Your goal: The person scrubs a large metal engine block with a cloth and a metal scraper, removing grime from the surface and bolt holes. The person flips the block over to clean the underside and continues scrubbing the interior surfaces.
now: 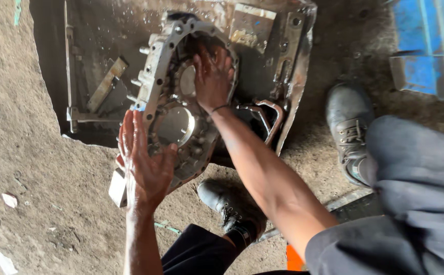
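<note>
Two hands work a cast-metal housing [173, 97] that stands tilted in an oily metal tray [293, 66] sunk in the dirt floor. The left hand [145, 163] lies flat and spread against the housing's near flange, gripping nothing. The right hand [212, 76] reaches into the upper opening, fingers curled on the inner rim. The casting looks heavy, rigid and greasy, so probably slippery; the bolted outer flange and the bore edges seem the surest holds. A black boot [232, 206] stands just beside the tray.
</note>
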